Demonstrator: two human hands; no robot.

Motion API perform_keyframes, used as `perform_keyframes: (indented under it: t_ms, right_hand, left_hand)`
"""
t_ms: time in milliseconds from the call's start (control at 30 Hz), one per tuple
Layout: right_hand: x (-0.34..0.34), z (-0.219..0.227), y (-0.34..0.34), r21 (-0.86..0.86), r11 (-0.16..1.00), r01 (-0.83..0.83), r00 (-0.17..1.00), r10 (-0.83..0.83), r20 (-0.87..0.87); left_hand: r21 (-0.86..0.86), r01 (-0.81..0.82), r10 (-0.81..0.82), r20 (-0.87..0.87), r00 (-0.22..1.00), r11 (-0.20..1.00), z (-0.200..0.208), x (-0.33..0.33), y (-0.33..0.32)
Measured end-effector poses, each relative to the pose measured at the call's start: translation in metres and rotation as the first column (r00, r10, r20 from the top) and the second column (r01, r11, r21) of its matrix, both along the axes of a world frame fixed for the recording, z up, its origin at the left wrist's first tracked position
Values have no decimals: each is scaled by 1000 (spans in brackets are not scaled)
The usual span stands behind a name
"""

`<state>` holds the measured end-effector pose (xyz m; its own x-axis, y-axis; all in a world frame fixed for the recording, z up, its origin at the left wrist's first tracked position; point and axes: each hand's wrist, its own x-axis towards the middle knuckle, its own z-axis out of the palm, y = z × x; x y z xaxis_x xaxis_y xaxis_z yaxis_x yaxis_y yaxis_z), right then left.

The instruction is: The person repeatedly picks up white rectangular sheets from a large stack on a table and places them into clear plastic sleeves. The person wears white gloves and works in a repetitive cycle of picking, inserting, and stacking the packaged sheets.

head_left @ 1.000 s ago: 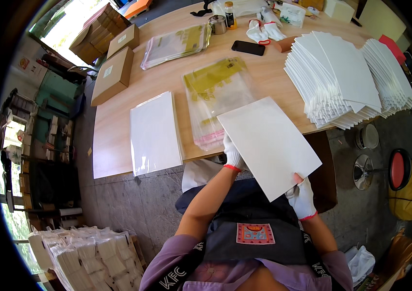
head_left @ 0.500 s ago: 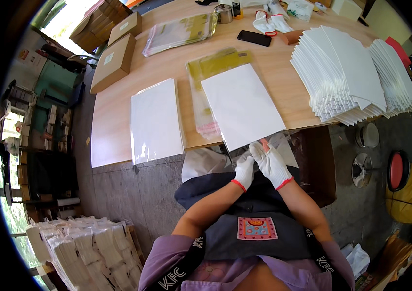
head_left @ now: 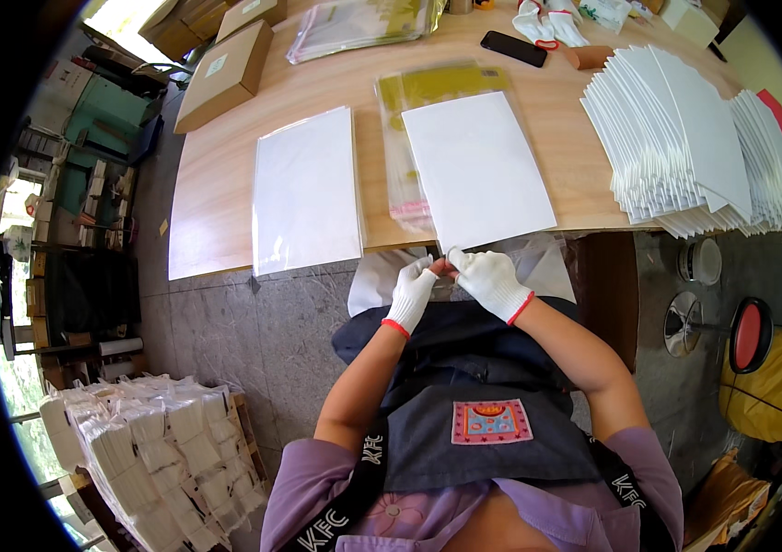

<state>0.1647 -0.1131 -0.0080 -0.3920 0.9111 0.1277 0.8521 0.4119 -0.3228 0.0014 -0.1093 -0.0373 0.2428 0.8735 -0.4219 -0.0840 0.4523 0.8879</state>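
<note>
My left hand and my right hand wear white knit gloves with red cuffs, with bare fingertips showing where they meet. Both are closed, pinching together at the lower edge of a white sheet; what lies between the fingers is too small to make out. Under that sheet, a stack of clear plastic bags with gold print rests on the table. To the left lies another white sheet in a clear plastic sleeve, slightly over the table's front edge.
Fanned stacks of white folded cards stand at the right. A black phone, spare white gloves, a brown cardboard box and more printed bags lie farther back. Wrapped white bundles sit at lower left; a red-seated stool is at right.
My hands have moved apart slightly at the wrists, the left going leftward, and their fingertips now meet at the sheet's lower edge. The view has shifted, so the table appears higher.
</note>
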Motion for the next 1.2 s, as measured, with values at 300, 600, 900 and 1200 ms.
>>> perform_keyframes:
  t_ms: [300,600,900,1200]
  right_hand:
    - [143,-25,-26,-666,734,131,-230,-631,-741]
    - [223,-41,-123,-530,593,606,796,-459,395]
    - [132,5,-2,-126,921,368,868,-388,-310]
    - [124,12,-4,-392,671,629,603,-740,-299]
  left_hand:
    - [-109,-53,53,1,999,993,8,-11,-4]
    - [729,441,387,-665,639,524,-4,-24,-4]
    - [713,284,314,-581,751,641,0,-6,8]
    - [-99,-434,445,222,867,895,28,5,5]
